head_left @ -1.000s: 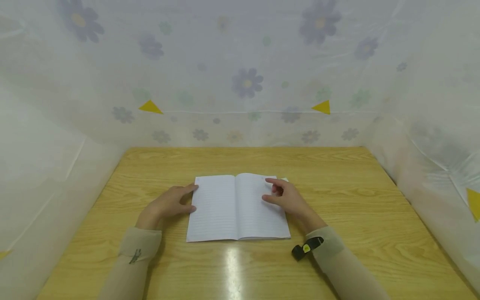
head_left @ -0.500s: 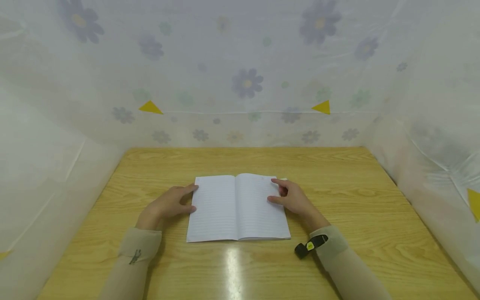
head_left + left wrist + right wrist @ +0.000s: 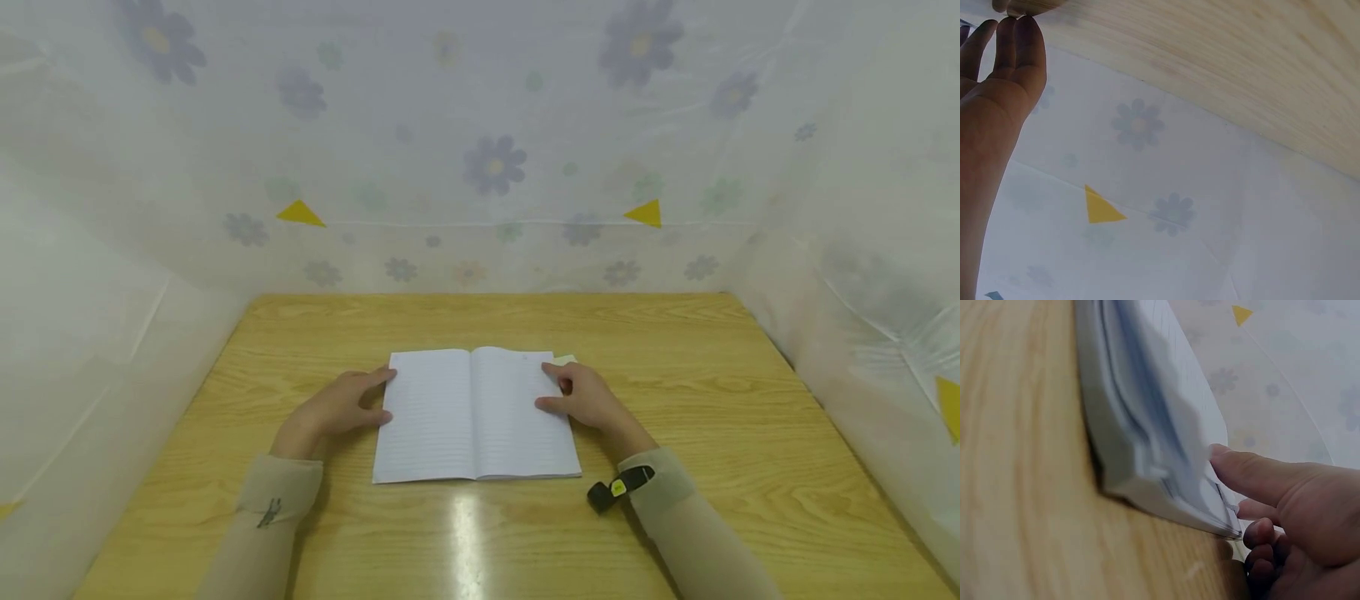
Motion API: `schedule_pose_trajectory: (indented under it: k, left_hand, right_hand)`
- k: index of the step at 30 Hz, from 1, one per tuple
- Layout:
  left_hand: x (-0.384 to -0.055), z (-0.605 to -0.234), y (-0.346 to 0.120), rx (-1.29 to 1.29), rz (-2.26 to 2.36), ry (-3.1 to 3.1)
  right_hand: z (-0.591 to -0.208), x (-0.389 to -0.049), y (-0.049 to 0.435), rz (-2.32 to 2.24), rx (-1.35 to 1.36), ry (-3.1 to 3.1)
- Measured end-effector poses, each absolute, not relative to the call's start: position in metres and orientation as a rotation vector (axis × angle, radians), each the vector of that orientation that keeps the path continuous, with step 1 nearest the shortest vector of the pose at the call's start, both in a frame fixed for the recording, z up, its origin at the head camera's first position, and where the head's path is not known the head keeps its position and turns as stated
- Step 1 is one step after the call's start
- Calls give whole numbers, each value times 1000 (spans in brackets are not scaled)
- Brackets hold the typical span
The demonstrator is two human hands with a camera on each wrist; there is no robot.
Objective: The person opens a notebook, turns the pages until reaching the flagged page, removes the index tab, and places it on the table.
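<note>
A notebook (image 3: pixel 431 417) lies spread on the wooden table, showing two white ruled pages. At its left edge, my left hand (image 3: pixel 322 417) rests with index finger and thumb spread apart on the page margin. My right hand (image 3: pixel 592 400) is at the right page's outer edge, thumb and index fingertips apart on the paper and the other fingers curled beneath. In the right wrist view, the right thumb (image 3: pixel 1254 475) touches the page edge, and the notebook's stacked leaves (image 3: pixel 1141 456) show gaps between them. The left wrist view shows the left fingers (image 3: pixel 1022 50) extended, with little of the notebook visible.
A pale yellowish corner (image 3: pixel 566 360) sticks out behind the notebook's upper right. The wooden table (image 3: pixel 750 467) is bordered by white flowered sheeting (image 3: pixel 495 108) with yellow triangles. A black strap (image 3: pixel 618 489) with a small device sits on the right cuff.
My right hand has shifted slightly right, from over the page to its outer edge, and its index finger has bent downward. The left hand and the notebook stay put.
</note>
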State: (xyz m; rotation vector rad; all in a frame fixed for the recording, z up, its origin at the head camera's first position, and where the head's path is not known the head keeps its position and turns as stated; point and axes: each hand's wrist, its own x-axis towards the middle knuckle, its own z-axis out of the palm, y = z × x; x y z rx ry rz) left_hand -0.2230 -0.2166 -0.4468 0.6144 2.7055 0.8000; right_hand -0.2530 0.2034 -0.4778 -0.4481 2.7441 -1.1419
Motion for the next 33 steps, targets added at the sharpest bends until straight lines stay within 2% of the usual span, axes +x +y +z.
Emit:
schedule_pose_trajectory:
  k: [21, 33]
  left_hand:
    - [-221, -445, -215, 575, 777, 2718]
    - [-221, -444, -215, 576, 782, 2714]
  right_hand:
    - [-480, -251, 196, -1165, -557, 2793]
    - [-472, -248, 199, -1336, -357, 2679]
